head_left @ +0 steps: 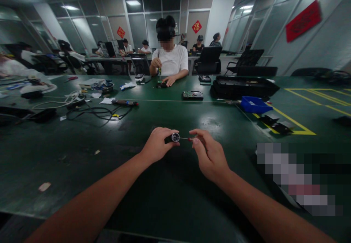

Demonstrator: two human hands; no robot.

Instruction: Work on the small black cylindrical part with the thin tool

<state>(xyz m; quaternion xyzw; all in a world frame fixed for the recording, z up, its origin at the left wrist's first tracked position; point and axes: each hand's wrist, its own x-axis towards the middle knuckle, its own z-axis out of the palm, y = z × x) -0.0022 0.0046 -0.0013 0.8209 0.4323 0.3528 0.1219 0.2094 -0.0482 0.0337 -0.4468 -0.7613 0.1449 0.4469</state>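
Between the thumb and fingers of my left hand is a small dark cylindrical part, its round, light-rimmed end facing me. My right hand pinches a slim screwdriver with a red collar. The thin metal shaft points left, and its tip meets the round end of the cylinder; I cannot tell whether it sits in a screw. Both hands are just above the green table, and the screwdriver's handle is mostly hidden by my right fingers.
Across the table a person works on a hard drive. Another drive, a black tray and a blue bin lie ahead and right. A corded electric screwdriver and cables lie left. A blurred-out object is near my right arm.
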